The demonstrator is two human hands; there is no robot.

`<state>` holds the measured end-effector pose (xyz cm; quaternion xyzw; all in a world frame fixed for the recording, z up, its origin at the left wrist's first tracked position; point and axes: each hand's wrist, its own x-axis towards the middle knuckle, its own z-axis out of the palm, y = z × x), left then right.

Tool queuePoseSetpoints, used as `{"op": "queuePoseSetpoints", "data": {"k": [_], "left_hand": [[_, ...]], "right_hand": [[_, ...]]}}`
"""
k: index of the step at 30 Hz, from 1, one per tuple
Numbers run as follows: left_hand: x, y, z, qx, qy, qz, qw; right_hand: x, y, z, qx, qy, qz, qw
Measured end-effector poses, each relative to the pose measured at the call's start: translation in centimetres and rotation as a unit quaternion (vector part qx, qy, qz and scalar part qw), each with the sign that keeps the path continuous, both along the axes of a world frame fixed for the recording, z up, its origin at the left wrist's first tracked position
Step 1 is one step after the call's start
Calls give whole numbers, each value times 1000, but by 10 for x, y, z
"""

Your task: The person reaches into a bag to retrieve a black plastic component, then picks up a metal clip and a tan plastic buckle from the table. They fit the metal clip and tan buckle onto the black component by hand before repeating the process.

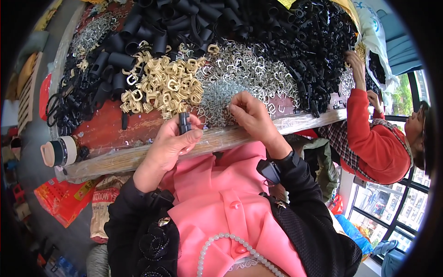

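Note:
My left hand [170, 144] is closed around a small black plastic part [184, 122], held upright between thumb and fingers above the table's near edge. To its right, my right hand [253, 117] has its fingers curled into a pinch beside a heap of tiny silvery metal pieces [217, 102]. Whatever those fingertips hold, if anything, is hidden. Just beyond my left hand lies a pile of cream-coloured plastic clips [161, 87]. Bent silvery metal clips [249, 67] spread behind the tiny pieces.
Black tubes [203, 21] and small black parts [314, 51] fill the table's far side. A wooden edge [207, 150] wrapped in film runs along the front. A lidded jar [62, 151] stands at the left corner. At right, a co-worker's hand [356, 69] reaches into the black parts.

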<state>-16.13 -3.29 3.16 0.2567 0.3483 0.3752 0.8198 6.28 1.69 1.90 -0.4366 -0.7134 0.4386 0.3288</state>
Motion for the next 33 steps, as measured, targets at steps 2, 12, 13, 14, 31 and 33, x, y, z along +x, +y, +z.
{"op": "queuePoseSetpoints", "data": {"k": [2, 12, 13, 14, 31, 33], "left_hand": [[10, 7, 5, 5, -23, 15, 1000], [53, 24, 4, 169, 147, 37, 974], [56, 25, 0, 221, 175, 45, 958], [58, 25, -2, 272, 202, 53, 939], [67, 21, -8, 341, 296, 106, 886], [66, 22, -7, 313, 265, 83, 908]], "right_hand": [[3, -2, -1, -271, 202, -18, 941], [1, -15, 3, -453, 432, -4, 780], [1, -17, 5, -466, 444, 6, 766], [1, -19, 6, -478, 455, 16, 751], [0, -23, 16, -500, 408, -20, 763], [0, -23, 15, -480, 400, -7, 781]]}}
